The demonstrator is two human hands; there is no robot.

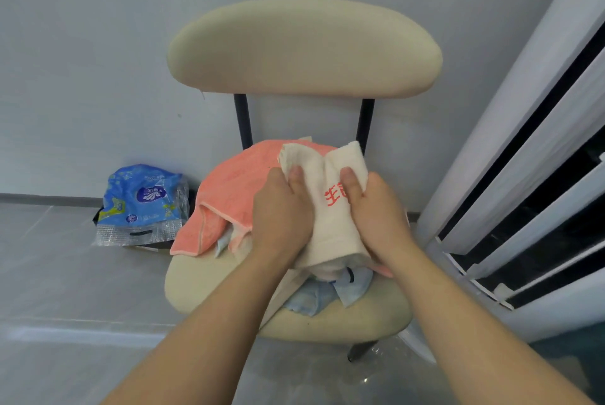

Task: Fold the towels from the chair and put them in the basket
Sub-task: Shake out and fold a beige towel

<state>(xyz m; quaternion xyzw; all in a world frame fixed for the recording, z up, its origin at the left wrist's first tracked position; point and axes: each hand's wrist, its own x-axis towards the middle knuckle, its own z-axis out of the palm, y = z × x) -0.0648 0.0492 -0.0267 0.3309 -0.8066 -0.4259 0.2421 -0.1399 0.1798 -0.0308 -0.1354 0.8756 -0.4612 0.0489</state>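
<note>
Plain pale grey-blue wall (98,44) at the far end, with a darker baseboard (42,199) running along the bottom on the left. The floor (49,273) is light grey tile, kinda glossy, with a soft sheen near the left. In the middle there's a chair (304,48) with a cream padded oval backrest and seat on dark posts, close to the wall. On the right is a white sliding window frame (510,143) with dark glass. A crumpled blue plastic package (144,201) sits on the floor by the wall, left of the chair. The light is soft and even.
</note>
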